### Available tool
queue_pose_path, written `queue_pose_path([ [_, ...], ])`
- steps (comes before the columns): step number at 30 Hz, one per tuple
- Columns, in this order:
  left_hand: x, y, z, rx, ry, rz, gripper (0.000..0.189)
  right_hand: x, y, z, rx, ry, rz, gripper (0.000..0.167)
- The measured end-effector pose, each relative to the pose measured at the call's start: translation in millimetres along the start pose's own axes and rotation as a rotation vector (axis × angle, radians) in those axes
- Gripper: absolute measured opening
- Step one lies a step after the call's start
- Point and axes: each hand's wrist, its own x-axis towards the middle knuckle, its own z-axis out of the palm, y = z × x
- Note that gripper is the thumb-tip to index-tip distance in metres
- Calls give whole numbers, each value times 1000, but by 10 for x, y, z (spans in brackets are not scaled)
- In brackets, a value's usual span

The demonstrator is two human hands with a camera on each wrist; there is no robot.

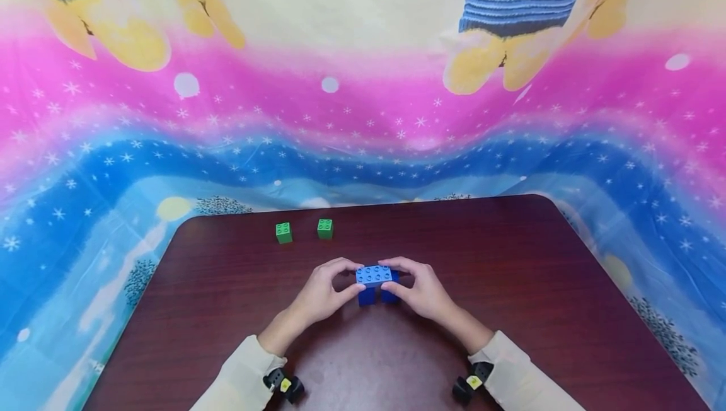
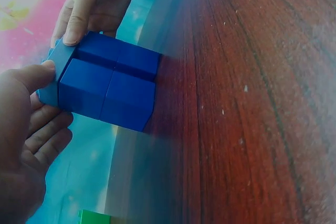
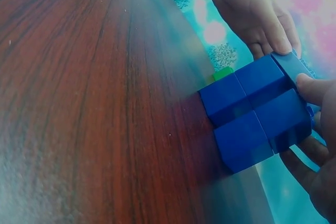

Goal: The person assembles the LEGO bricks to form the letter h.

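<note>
A lighter blue eight-stud brick (image 1: 374,276) lies across the tops of two upright dark blue stacks, a left stack (image 1: 367,297) and a right stack (image 1: 389,297). Each stack is two bricks high, with a narrow gap between them. My left hand (image 1: 319,294) pinches the lighter brick's left end between thumb and fingers. At its right end, my right hand (image 1: 424,291) grips the same brick, thumb on the near side. Part of the right stack's top, with a stud, shows beyond the lighter brick in the right wrist view.
Two green four-stud bricks, one (image 1: 283,232) farther left and the other (image 1: 325,229), stand near the far edge of the dark wooden table (image 1: 510,260). A colourful printed cloth (image 1: 363,108) hangs behind the table and around its sides.
</note>
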Motion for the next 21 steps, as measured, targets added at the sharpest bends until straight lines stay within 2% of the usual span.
queue_pose_path([
  [7,14,-29,-7,-18,-7,24,31,-9,43,-20,15,-6,-42,39],
  [21,67,-64,-8,-20,-25,43,25,44,34,-79,-54,-52,-92,39],
])
